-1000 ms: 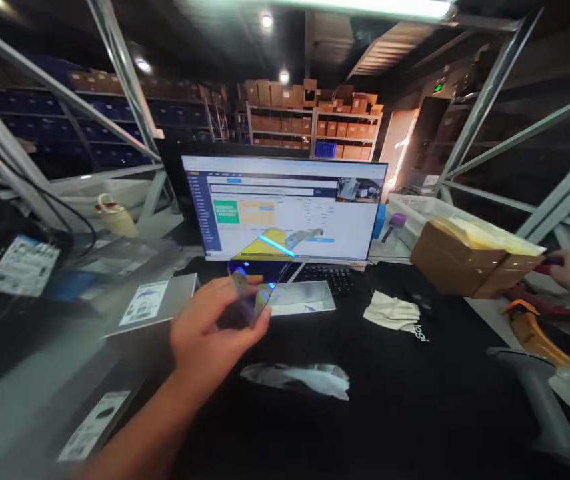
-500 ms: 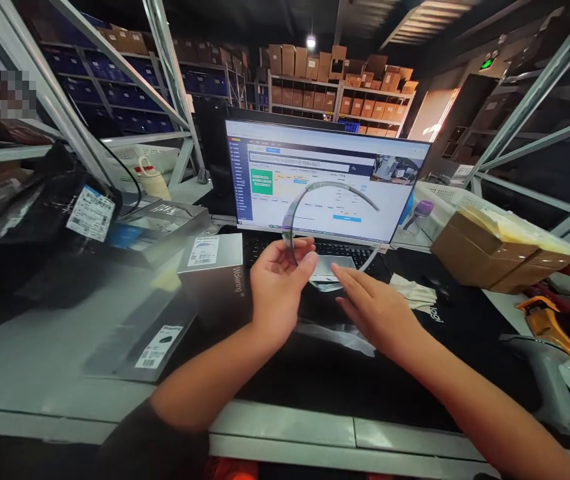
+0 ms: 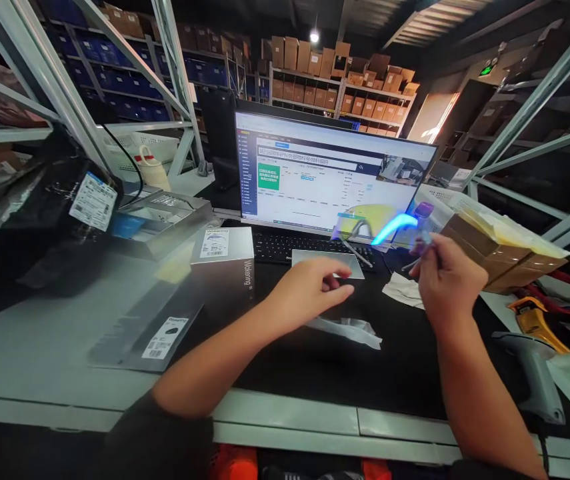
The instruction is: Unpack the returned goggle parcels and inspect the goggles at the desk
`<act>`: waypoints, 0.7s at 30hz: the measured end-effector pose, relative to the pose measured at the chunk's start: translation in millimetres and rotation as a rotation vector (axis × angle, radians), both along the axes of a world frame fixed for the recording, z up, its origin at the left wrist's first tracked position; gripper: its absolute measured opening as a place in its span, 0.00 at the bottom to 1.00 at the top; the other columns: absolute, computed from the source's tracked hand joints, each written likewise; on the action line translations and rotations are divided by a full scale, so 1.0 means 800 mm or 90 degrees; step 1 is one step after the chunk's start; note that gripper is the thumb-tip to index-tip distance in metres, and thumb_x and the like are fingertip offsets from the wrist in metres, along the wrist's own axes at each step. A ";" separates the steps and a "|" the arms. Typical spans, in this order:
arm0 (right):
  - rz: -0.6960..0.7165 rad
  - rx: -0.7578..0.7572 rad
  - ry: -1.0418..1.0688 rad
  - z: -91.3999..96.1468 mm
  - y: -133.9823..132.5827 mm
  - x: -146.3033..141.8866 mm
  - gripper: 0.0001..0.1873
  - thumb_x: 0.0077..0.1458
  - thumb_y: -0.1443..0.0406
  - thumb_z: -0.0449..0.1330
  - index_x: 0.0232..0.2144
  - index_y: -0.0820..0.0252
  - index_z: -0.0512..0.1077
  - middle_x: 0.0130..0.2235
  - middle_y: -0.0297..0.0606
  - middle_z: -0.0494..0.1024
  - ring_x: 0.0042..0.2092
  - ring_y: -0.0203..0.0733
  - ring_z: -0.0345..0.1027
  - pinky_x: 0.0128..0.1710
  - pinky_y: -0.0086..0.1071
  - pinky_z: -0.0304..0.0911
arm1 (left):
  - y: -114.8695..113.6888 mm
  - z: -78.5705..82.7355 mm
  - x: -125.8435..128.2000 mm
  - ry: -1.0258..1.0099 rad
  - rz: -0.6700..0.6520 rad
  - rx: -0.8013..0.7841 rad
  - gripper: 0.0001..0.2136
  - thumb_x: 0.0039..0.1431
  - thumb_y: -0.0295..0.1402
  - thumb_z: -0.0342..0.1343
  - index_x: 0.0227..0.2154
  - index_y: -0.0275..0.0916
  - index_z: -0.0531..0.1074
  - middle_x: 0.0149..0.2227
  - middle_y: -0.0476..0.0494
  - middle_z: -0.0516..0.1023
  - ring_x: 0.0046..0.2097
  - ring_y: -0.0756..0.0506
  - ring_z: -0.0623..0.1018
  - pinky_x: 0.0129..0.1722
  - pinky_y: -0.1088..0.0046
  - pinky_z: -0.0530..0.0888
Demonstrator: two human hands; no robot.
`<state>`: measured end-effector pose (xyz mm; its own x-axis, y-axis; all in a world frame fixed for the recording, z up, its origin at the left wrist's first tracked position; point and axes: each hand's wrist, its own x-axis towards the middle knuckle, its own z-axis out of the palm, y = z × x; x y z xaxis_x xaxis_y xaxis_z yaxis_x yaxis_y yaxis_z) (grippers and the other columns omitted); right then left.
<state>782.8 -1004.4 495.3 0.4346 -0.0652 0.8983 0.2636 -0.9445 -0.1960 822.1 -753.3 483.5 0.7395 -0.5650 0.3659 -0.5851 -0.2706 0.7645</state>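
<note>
My right hand (image 3: 447,273) pinches one end of a pair of glasses (image 3: 362,227) with a wide, see-through shield lens. The lens is held up before the lower right of the monitor; it looks yellowish, with a bright blue streak along its edge. A thin temple arm shows below it. Holding nothing, my left hand (image 3: 322,283) hovers with loosely bent fingers apart, just in front of a flat silver piece (image 3: 302,257) by the keyboard. A crumpled clear plastic wrapper (image 3: 352,332) lies on the black mat below. Near my right wrist is a pale cloth (image 3: 402,291), partly covered.
Behind stand the monitor (image 3: 309,180) and keyboard (image 3: 275,248). To the left are a grey box (image 3: 222,273), a flat silver package (image 3: 129,340), an open box (image 3: 165,220) and a black bag (image 3: 35,227). On the right are a scanner (image 3: 532,380) and cardboard boxes (image 3: 495,250).
The glasses have passed from my left hand to my right and turned, moving rightward. My left hand has let go, moved right and lowered. The monitor's page has changed.
</note>
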 end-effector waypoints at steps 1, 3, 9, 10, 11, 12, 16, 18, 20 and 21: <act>0.014 0.087 0.020 0.004 -0.006 0.000 0.10 0.66 0.63 0.54 0.41 0.59 0.75 0.26 0.32 0.77 0.22 0.35 0.70 0.25 0.29 0.61 | 0.001 0.001 -0.004 -0.027 -0.005 0.091 0.08 0.58 0.33 0.61 0.41 0.43 0.79 0.39 0.47 0.82 0.37 0.45 0.79 0.36 0.70 0.73; 0.052 0.225 0.040 0.013 -0.016 -0.001 0.09 0.64 0.60 0.58 0.37 0.58 0.75 0.27 0.32 0.76 0.19 0.33 0.67 0.21 0.28 0.59 | 0.004 0.001 -0.011 -0.078 -0.005 0.282 0.05 0.59 0.31 0.60 0.36 0.43 0.79 0.33 0.48 0.81 0.35 0.45 0.79 0.33 0.71 0.70; 0.175 0.381 0.041 0.023 -0.029 0.005 0.08 0.61 0.59 0.61 0.35 0.57 0.74 0.27 0.34 0.75 0.18 0.32 0.63 0.17 0.28 0.53 | -0.006 -0.029 -0.015 -0.080 0.007 0.514 0.09 0.61 0.28 0.53 0.34 0.40 0.80 0.33 0.39 0.82 0.38 0.36 0.80 0.33 0.66 0.69; 0.186 0.388 0.045 0.021 -0.031 0.007 0.08 0.61 0.59 0.61 0.35 0.56 0.73 0.26 0.32 0.74 0.17 0.32 0.63 0.16 0.27 0.53 | -0.010 -0.035 -0.014 -0.070 -0.005 0.519 0.10 0.61 0.28 0.53 0.34 0.41 0.80 0.33 0.39 0.82 0.38 0.36 0.80 0.34 0.66 0.69; 0.196 0.393 0.053 0.018 -0.032 0.010 0.07 0.61 0.59 0.61 0.35 0.56 0.73 0.26 0.31 0.74 0.17 0.31 0.63 0.16 0.26 0.52 | -0.013 -0.040 -0.012 -0.059 -0.018 0.522 0.10 0.61 0.29 0.53 0.35 0.42 0.80 0.34 0.39 0.82 0.38 0.36 0.80 0.34 0.66 0.69; 0.202 0.394 0.065 0.015 -0.033 0.012 0.07 0.61 0.59 0.61 0.35 0.56 0.74 0.25 0.31 0.74 0.17 0.31 0.63 0.15 0.26 0.52 | -0.017 -0.044 -0.010 -0.047 -0.029 0.520 0.09 0.60 0.30 0.54 0.36 0.43 0.81 0.35 0.40 0.83 0.39 0.36 0.80 0.34 0.66 0.69; 0.201 0.390 0.102 0.008 -0.042 0.010 0.08 0.60 0.57 0.62 0.35 0.55 0.74 0.27 0.31 0.76 0.18 0.32 0.64 0.15 0.26 0.53 | -0.027 -0.049 -0.001 0.011 -0.037 0.477 0.06 0.57 0.31 0.58 0.30 0.45 0.81 0.33 0.43 0.83 0.36 0.39 0.79 0.34 0.69 0.67; 0.204 0.407 0.109 0.008 -0.049 0.006 0.09 0.61 0.57 0.62 0.36 0.55 0.75 0.27 0.32 0.76 0.18 0.32 0.64 0.15 0.26 0.53 | -0.030 -0.050 0.003 0.048 -0.032 0.427 0.08 0.55 0.33 0.58 0.22 0.43 0.78 0.27 0.45 0.81 0.29 0.43 0.77 0.31 0.72 0.66; 0.220 0.431 0.126 0.009 -0.055 0.002 0.11 0.60 0.56 0.62 0.36 0.56 0.74 0.27 0.32 0.76 0.18 0.32 0.64 0.15 0.26 0.54 | -0.030 -0.054 0.005 0.082 -0.011 0.353 0.14 0.57 0.36 0.57 0.17 0.41 0.75 0.21 0.47 0.77 0.24 0.47 0.74 0.28 0.73 0.64; 0.234 0.443 0.137 0.009 -0.057 0.001 0.11 0.60 0.55 0.62 0.36 0.57 0.74 0.27 0.32 0.76 0.18 0.31 0.64 0.15 0.25 0.54 | -0.029 -0.056 0.005 0.094 0.010 0.307 0.16 0.58 0.38 0.56 0.17 0.40 0.75 0.20 0.48 0.76 0.23 0.47 0.73 0.27 0.73 0.64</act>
<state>783.8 -1049.8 502.7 0.6948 -0.3970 0.5997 0.4231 -0.4487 -0.7872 826.4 -776.8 438.5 0.7737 -0.6320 -0.0433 -0.4727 -0.6215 0.6247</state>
